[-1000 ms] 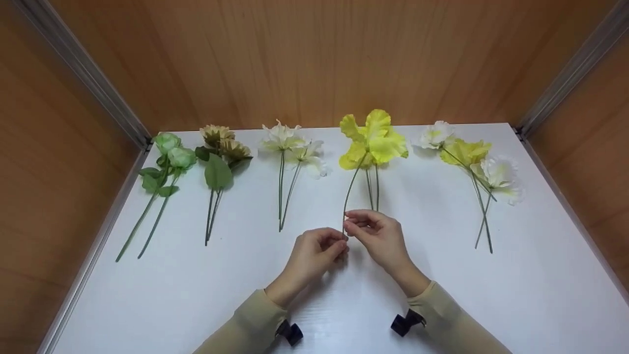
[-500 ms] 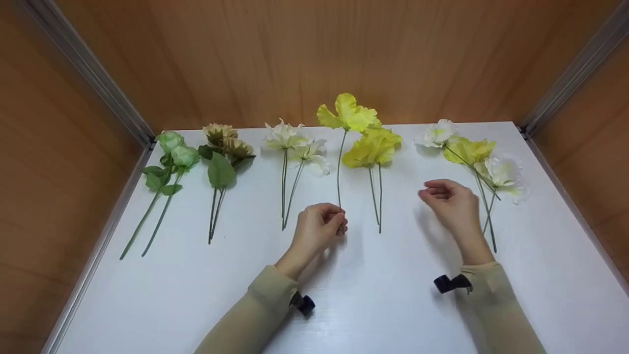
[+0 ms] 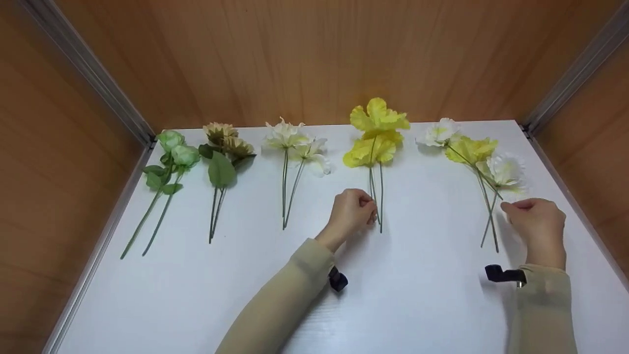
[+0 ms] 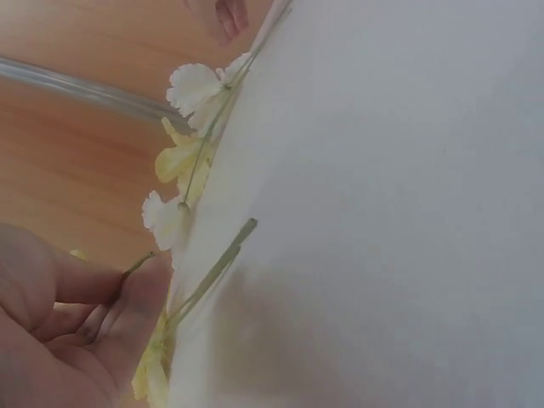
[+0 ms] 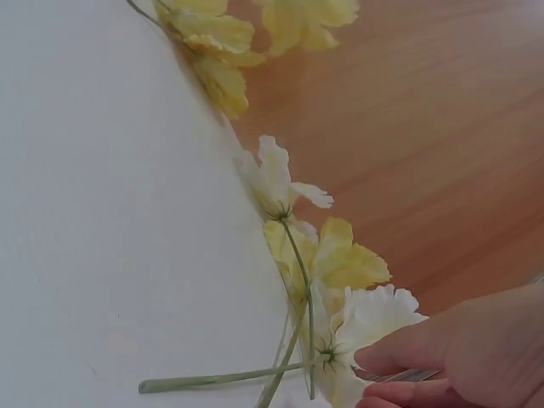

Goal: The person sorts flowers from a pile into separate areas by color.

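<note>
My left hand (image 3: pixel 350 214) pinches the thin green stem of a yellow artificial flower (image 3: pixel 378 115), whose bloom is raised above the yellow flowers (image 3: pixel 362 151) lying behind it. In the left wrist view the end of that stem (image 4: pixel 138 263) pokes out between thumb and fingers. My right hand (image 3: pixel 538 223) is beside the right-hand group, fingertips close to a stem end and below a white flower (image 3: pixel 503 169). The right wrist view has its thumb and fingers parted, right by the petals of the white flower (image 5: pixel 378 316). A yellow flower (image 3: pixel 471 149) and another white flower (image 3: pixel 439 132) cross stems there.
Green roses (image 3: pixel 184 156), tan flowers with dark leaves (image 3: pixel 221 169) and cream flowers (image 3: pixel 284 136) lie in groups to the left on the white table (image 3: pixel 196 295). Wooden panels (image 3: pixel 314 59) with metal corner strips enclose the back and sides.
My right hand has let go of the yellow flower's stem and moved right to the mixed group. My left hand first carried the flower left, then right and forward over the other yellow ones.
</note>
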`<state>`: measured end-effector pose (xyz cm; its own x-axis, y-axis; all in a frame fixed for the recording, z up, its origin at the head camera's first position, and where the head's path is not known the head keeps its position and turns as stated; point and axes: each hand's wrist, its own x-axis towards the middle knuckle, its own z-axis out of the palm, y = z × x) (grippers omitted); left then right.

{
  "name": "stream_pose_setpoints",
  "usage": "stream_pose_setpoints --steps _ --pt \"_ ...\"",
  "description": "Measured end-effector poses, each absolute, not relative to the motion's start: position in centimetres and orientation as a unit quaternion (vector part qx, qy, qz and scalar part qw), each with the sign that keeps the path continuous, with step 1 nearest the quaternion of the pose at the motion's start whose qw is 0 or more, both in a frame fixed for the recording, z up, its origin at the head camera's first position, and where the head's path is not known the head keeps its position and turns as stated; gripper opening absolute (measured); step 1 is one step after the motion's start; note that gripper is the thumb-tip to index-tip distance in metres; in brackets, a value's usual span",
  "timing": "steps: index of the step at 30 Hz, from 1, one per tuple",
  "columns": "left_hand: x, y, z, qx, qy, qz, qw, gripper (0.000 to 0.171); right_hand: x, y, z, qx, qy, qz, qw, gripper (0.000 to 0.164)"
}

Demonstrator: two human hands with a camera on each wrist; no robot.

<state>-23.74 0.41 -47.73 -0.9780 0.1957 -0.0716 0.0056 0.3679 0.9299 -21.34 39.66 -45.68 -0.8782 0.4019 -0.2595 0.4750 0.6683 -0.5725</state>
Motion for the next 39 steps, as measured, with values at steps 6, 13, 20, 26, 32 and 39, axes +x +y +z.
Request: stream_pose_setpoints --steps 6,13,20,26,32,39 --pt "-23.8 1.2 -48.7 0.052 0.841 0.530 0.095 0.023 -21.4 39.6 -46.4 0.207 0.917 -0.328 0.097 0.060" --pt "-24.0 1.8 -49.1 0.042 0.851 0.515 0.094 0.023 -21.7 39.1 -46.7 0.179 0.924 -0.320 0.105 0.058" --pt "-24.0 1.8 -49.3 0.032 0.862 0.497 0.096 0.022 -22.0 38.7 -46.8 0.174 0.920 -0.337 0.105 0.047" --pt "-24.1 1.5 -49.4 0.031 0.869 0.485 0.096 0.025 -22.1 38.7 -47.0 0.174 0.916 -0.344 0.108 0.046" --pt "-24.0 1.3 -49.1 0.033 0.870 0.482 0.099 0.024 -22.1 38.9 -47.0 0.187 0.910 -0.355 0.107 0.044" --pt "-23.9 0.6 -48.3 0.031 0.859 0.500 0.109 0.021 -21.7 39.9 -46.3 0.199 0.900 -0.376 0.097 0.045"
